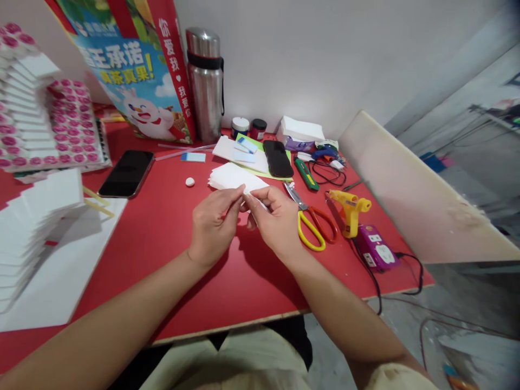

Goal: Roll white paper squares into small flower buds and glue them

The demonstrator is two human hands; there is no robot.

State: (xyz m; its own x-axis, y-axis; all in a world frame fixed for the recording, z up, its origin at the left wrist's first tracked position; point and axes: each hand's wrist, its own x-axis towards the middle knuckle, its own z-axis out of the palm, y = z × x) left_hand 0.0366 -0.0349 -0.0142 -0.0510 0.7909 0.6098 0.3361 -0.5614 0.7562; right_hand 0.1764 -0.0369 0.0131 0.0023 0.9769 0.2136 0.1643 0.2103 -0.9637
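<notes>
**Cream garment (239, 363) at the bottom edge; two hands pinch a small white piece (247, 192)**

At the centre of the frame the left hand (215, 222) and right hand (278, 216) meet, thumbs and fingertips gripping the piece between them; its exact shape is too small to tell. Just beyond lies a stack of white cards (232, 176), partly covered by the fingers. Right of centre, red-and-yellow-handled scissors (304, 206) lie near the right hand, and a yellow hot-glue gun (350, 208) sits beside a purple power adapter (377, 250). A smartphone (127, 173) lies left of centre on the red tabletop (162, 233).
</notes>
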